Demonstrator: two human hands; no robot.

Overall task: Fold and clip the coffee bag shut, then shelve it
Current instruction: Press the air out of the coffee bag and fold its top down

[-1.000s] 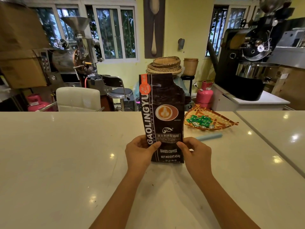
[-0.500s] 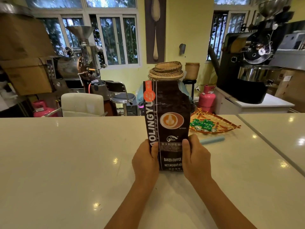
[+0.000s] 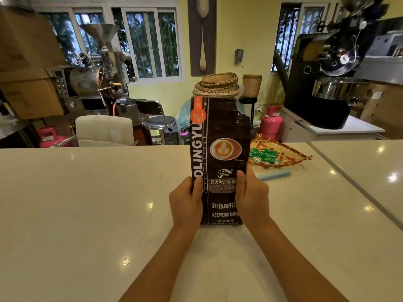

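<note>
A tall dark brown coffee bag with an orange label and a latte picture stands upright on the white counter. Its top is unfolded, with a torn notch at the upper right corner. My left hand grips the bag's lower left edge, thumb across the front. My right hand grips the lower right edge the same way. A pale blue bag clip lies flat on the counter just right of my right hand, untouched.
A woven tray with green wrapped sweets sits behind the clip. A second counter section joins on the right. Beyond the counter are a white chair, a stool, stacked baskets, pink gas cylinders and coffee roasters.
Both hands have slid from the bag's front lower corners to clasp its sides, thumbs on the front. The bag stays upright at the same spot.
</note>
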